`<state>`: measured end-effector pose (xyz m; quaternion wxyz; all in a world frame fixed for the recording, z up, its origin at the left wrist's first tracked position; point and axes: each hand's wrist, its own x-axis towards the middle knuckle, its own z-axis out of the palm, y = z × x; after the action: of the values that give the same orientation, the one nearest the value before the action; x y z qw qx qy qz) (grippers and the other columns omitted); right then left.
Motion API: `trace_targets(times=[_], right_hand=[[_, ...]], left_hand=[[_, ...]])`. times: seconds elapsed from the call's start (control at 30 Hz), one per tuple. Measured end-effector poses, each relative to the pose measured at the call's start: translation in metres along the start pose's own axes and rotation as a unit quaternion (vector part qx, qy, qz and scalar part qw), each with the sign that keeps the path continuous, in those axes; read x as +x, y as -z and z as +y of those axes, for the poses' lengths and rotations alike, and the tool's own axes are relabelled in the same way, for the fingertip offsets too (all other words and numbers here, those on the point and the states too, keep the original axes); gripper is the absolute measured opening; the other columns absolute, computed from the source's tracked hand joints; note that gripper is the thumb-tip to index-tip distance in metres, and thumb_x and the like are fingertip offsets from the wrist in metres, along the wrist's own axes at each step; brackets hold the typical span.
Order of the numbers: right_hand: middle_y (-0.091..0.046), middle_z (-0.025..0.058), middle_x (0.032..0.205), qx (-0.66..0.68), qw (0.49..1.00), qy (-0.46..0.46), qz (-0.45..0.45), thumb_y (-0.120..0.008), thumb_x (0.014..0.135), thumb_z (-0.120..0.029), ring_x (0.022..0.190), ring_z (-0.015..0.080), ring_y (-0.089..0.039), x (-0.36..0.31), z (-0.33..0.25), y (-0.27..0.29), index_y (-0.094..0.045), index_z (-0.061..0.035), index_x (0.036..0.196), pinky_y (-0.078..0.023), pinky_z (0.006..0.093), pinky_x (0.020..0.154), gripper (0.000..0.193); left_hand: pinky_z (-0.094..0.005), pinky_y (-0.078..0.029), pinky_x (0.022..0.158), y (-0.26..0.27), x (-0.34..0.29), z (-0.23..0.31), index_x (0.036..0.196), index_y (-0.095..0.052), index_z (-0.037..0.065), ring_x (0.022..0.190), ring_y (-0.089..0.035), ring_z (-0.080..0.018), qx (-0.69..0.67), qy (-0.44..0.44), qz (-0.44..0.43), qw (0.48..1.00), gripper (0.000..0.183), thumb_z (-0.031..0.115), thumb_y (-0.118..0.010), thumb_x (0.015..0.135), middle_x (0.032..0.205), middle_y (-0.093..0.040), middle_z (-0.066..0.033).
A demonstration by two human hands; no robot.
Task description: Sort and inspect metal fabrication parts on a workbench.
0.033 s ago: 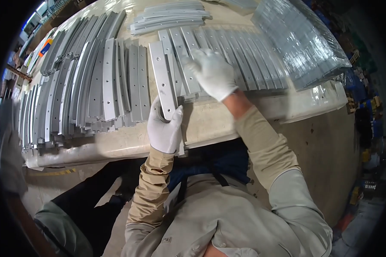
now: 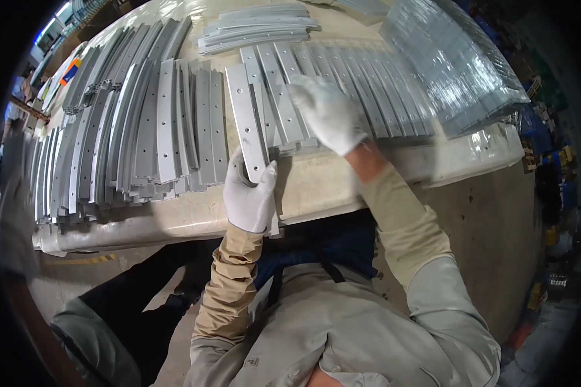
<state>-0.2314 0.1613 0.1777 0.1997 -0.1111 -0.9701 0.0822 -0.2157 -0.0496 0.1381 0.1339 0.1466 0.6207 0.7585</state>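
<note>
My gloved left hand (image 2: 252, 197) grips the near end of a flat metal strip (image 2: 246, 122) with several holes, thumb on its right edge. The strip points away from me and overlaps other strips beside it. My gloved right hand (image 2: 329, 113) is over a row of similar metal strips (image 2: 368, 97) laid side by side. Its fingers look curled but are smeared by motion, and whether they hold anything cannot be made out. Left of my left hand lie several stacked metal strips (image 2: 166, 122), their near ends uneven.
A bundle wrapped in clear film (image 2: 455, 64) stands at the table's right end. More strips (image 2: 258, 27) lie crosswise at the back. The covered table's front edge (image 2: 323, 193) runs before me. Another person's blurred gloved hand (image 2: 16, 232) is at the far left.
My right hand has shifted slightly right and toward me over the row, its fingers more drawn in. My left hand and its strip have hardly moved.
</note>
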Motion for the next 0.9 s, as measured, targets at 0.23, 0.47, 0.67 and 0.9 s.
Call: trace_targets(times=[0.23, 0.47, 0.67, 0.9], right_hand=[[-0.072, 0.012, 0.096, -0.066, 0.996, 0.058, -0.027, -0.071, 0.091, -0.034, 0.092, 0.0307, -0.066, -0.067, 0.004, 0.039, -0.072, -0.0051, 0.112, -0.054, 0.0413, 0.08, 0.036], [-0.07, 0.0126, 0.092, -0.039, 0.996, 0.076, 0.02, -0.073, 0.088, -0.025, 0.09, 0.0306, -0.064, -0.085, -0.001, 0.037, -0.072, -0.0038, 0.109, -0.054, 0.0422, 0.083, 0.03], [-0.071, 0.0125, 0.103, 0.284, 0.952, 0.028, 0.114, -0.07, 0.095, -0.023, 0.097, 0.023, -0.065, -0.123, -0.021, 0.044, -0.068, -0.0021, 0.118, -0.053, 0.0375, 0.088, 0.032], [-0.068, 0.0097, 0.102, 0.578, 0.796, -0.133, -0.125, -0.057, 0.105, -0.02, 0.088, 0.0126, -0.063, -0.175, -0.064, 0.03, -0.059, 0.0006, 0.13, -0.053, 0.0284, 0.076, 0.032]], left_hand=[[-0.0247, -0.059, 0.071, 0.003, -0.004, 0.007, 0.137, -0.048, -0.005, 0.091, -0.067, -0.0136, -0.103, 0.046, 0.015, 0.993, 0.046, 0.0, -0.065, 0.095, 0.108, -0.066, -0.0102], [-0.0264, -0.061, 0.059, 0.009, -0.003, 0.013, 0.134, -0.049, -0.006, 0.085, -0.069, -0.0158, -0.136, 0.043, 0.021, 0.99, 0.042, 0.001, -0.065, 0.096, 0.104, -0.067, -0.0108], [-0.0275, -0.061, 0.068, 0.0, -0.027, 0.038, 0.134, -0.049, -0.006, 0.091, -0.069, -0.0165, -0.165, 0.057, -0.018, 0.985, 0.042, 0.001, -0.064, 0.096, 0.105, -0.067, -0.0113], [-0.0272, -0.053, 0.088, -0.033, -0.029, 0.042, 0.128, -0.054, -0.005, 0.098, -0.065, -0.0142, -0.211, 0.04, -0.032, 0.976, 0.035, -0.002, -0.064, 0.094, 0.109, -0.067, -0.0107]])
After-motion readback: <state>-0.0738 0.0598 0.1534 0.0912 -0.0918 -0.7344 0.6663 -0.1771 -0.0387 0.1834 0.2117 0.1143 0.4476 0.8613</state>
